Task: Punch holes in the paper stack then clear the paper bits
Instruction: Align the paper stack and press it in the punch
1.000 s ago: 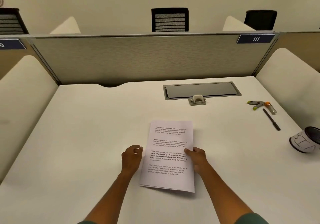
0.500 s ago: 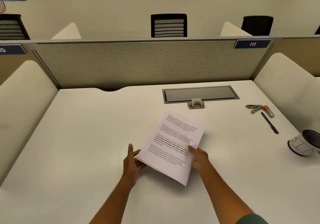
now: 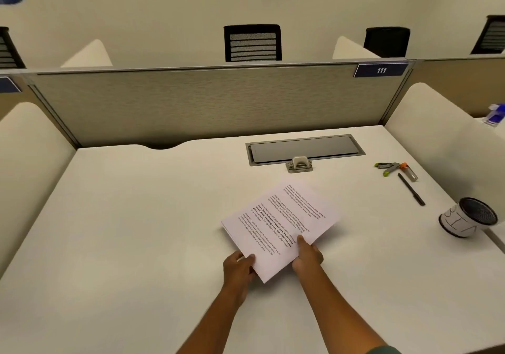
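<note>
A stack of printed white paper (image 3: 281,225) is lifted off the white desk (image 3: 131,230) and turned diagonally, its far corner pointing up and right. My left hand (image 3: 239,269) grips its near left edge, thumb on top. My right hand (image 3: 307,256) pinches the near right edge, thumb on the printed side. A small beige hole punch (image 3: 299,164) stands farther back, in front of a grey cable-tray lid (image 3: 304,150), apart from the paper.
A black pen (image 3: 411,189), a yellow-green tool (image 3: 388,167) and an orange-capped marker (image 3: 409,171) lie at the right. A white cup with a dark mesh top (image 3: 468,217) sits near the right edge. A grey partition (image 3: 207,102) closes the back.
The paper stack went from lying flat on the desk to being lifted and rotated clockwise. Both hands took hold of its near edges, and the view tilted upward.
</note>
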The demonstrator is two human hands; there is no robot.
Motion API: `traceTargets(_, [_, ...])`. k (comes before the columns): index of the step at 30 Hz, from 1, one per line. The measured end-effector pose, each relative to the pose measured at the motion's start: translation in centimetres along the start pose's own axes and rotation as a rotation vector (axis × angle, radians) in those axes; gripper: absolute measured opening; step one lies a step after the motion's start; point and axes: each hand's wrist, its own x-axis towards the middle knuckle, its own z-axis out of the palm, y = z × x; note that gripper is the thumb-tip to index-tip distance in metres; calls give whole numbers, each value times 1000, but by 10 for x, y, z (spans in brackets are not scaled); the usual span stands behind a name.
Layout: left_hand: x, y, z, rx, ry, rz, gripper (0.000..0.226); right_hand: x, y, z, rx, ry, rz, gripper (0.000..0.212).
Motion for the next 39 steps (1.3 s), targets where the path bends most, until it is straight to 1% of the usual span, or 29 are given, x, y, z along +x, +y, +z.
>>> traceTargets(5, [5, -10, 4, 143, 24, 14, 24, -3, 4, -9, 56, 47, 6, 33])
traceTargets(9, [16, -16, 1, 296, 30, 36, 25, -1, 5, -21, 75, 36, 5, 35])
traceTargets(16, [33, -15, 5, 492, 17, 82, 29, 7, -9, -50, 36, 43, -89, 40])
traceTargets(18, [37, -14, 8, 539, 20, 96, 30, 15, -21, -60, -9, 50, -143, 44])
traceTargets(21, [42, -13, 15, 592, 32, 112, 31, 30, -44, -78, -49, 65, -208, 58])
traceTargets(24, [43, -13, 22, 635, 27, 142, 31, 49, -71, -94, -159, 49, -205, 80])
traceTargets(25, [44, -13, 27, 655, 34, 159, 30, 56, -79, -98, -210, 26, -202, 84])
traceTargets(26, [45, -12, 32, 669, 45, 170, 31, 63, -88, -102, -276, 1, -203, 82])
traceTargets(29, [49, -11, 53, 681, 69, 182, 34, 85, -113, -111, -463, -75, -236, 70])
traceTargets(33, [51, -10, 91, 689, 112, 189, 37, 113, -147, -114, -594, -114, -293, 62])
traceTargets(36, [58, -11, 119, 694, 131, 192, 41, 131, -171, -115, -709, -141, -343, 63])
traceTargets(39, [63, -12, 138, 684, 164, 187, 46, 145, -190, -116, -800, -190, -369, 69])
